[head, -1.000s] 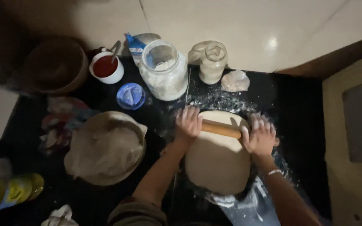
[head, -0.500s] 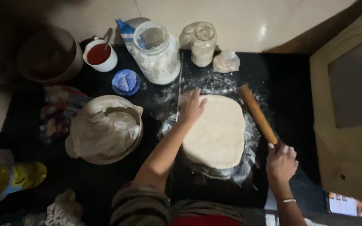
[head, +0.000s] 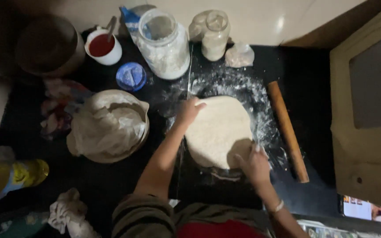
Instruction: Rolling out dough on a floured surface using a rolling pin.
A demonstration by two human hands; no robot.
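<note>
A flat round sheet of pale dough (head: pixel 219 128) lies on the floured black surface (head: pixel 225 83). My left hand (head: pixel 188 110) rests on the dough's upper left edge, fingers spread. At the lower right edge my right hand (head: pixel 254 162) presses on the dough, palm down. A wooden rolling pin (head: pixel 287 130) lies loose on the black surface to the right of the dough, apart from both hands.
Behind the dough stand a big jar of flour (head: pixel 164 44), a smaller jar (head: pixel 214 35), a small plastic bag (head: pixel 240 55), a white cup of red sauce (head: pixel 103 46) and a blue lid (head: pixel 131 76). A cloth-covered bowl (head: pixel 109 125) sits left. A yellow bottle (head: pixel 9 176) lies far left.
My right hand has let go of the rolling pin, which now lies to the right of the dough. That hand moved onto the dough's lower right edge.
</note>
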